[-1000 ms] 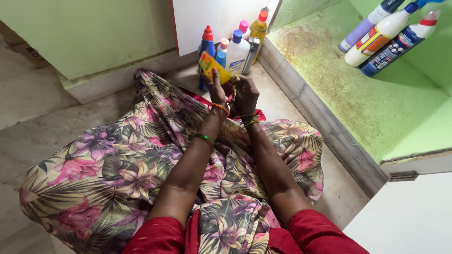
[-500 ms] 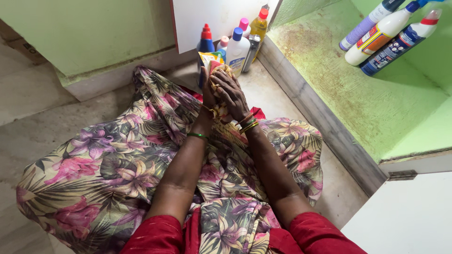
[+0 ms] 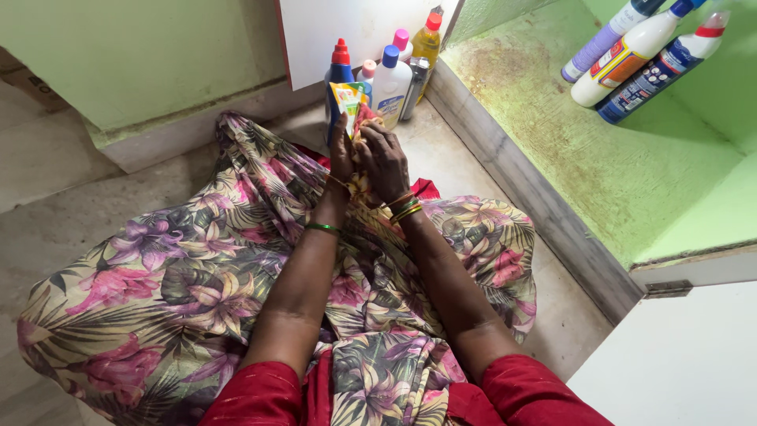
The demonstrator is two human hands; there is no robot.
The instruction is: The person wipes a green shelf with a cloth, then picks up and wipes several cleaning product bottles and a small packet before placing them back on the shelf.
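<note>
My left hand (image 3: 341,154) holds a small yellow and green packet (image 3: 347,98) upright in front of me. Against that packet my right hand (image 3: 385,158) presses a bunched piece of the floral cloth (image 3: 367,115). Both hands meet over my lap, above the floral fabric (image 3: 181,276) that spreads over my knees. Bangles ring both wrists.
Several cleaning bottles (image 3: 393,79) stand on the floor just beyond my hands, by a white cabinet door (image 3: 355,24). Three more bottles (image 3: 631,55) lie on the green cupboard shelf (image 3: 568,134) at the right. A white door (image 3: 678,355) is at the lower right.
The packet went from tilted to upright in my left hand. My right hand rose from beside it and now presses cloth onto it.
</note>
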